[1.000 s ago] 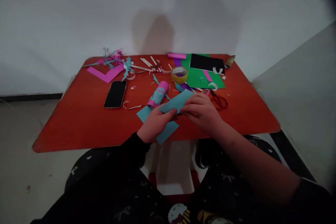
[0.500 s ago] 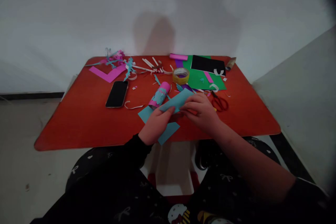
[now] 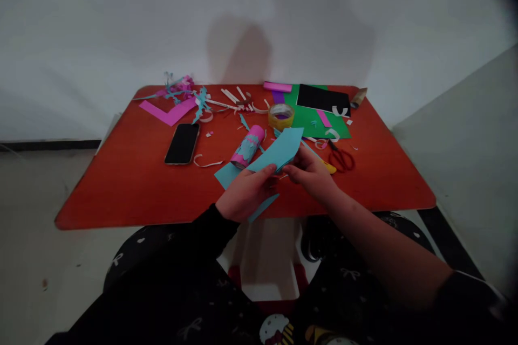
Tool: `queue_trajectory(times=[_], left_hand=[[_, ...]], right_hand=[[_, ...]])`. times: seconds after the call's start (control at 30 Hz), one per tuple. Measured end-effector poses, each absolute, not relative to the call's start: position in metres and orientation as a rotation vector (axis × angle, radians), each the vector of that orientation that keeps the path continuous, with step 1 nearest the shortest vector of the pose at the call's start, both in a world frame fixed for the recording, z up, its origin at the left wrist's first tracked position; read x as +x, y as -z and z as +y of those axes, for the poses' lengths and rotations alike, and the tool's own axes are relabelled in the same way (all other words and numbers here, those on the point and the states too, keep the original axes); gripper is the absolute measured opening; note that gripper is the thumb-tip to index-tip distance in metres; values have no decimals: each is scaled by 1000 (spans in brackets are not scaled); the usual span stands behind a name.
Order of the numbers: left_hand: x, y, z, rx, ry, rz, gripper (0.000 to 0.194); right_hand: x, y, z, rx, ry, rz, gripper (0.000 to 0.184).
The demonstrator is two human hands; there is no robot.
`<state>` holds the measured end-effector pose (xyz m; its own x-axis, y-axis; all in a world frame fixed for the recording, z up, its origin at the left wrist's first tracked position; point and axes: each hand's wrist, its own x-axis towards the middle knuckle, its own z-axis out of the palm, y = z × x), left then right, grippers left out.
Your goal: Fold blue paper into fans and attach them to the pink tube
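Pale wall (image 3: 121, 21) behind, red table (image 3: 121, 188) below: a dark phone (image 3: 182, 144) at left, then a pink-and-blue tube (image 3: 251, 140), the left hand (image 3: 247, 194) clasping blue paper (image 3: 279, 148) above the table, the right hand (image 3: 309, 172) pinching its right end, scissors (image 3: 342, 159) beyond.

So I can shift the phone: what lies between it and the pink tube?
In the head view, a curled white paper strip and, farther back, small paper scraps lie between the phone and the pink tube.
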<state>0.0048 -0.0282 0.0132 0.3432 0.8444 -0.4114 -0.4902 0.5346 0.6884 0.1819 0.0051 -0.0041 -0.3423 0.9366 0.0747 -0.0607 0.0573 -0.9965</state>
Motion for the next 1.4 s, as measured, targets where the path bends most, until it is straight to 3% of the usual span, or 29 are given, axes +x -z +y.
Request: queue_trajectory(times=[0.5,0.77,0.97,1.13,1.4], left_hand=[[8,-12,-31,699,-945,900,35],[4,-13,-28,616,-918,857,40],[-8,-14,-20,904,-800,922,41],[-9,-17,-22,1057,-789,1013,40],[-3,-27,-25,1335,-890,1121,20]], right_hand=[[189,-9,0,-1010,-1124,-1898,36],[203,-8,2,-914,-1332,-1830,50],[208,-17,-3,-784,-1506,-1979,39],[206,-15,-2,-770,-1389,-2153,31],[200,-17,-1,-792,-1263,-2171,28]])
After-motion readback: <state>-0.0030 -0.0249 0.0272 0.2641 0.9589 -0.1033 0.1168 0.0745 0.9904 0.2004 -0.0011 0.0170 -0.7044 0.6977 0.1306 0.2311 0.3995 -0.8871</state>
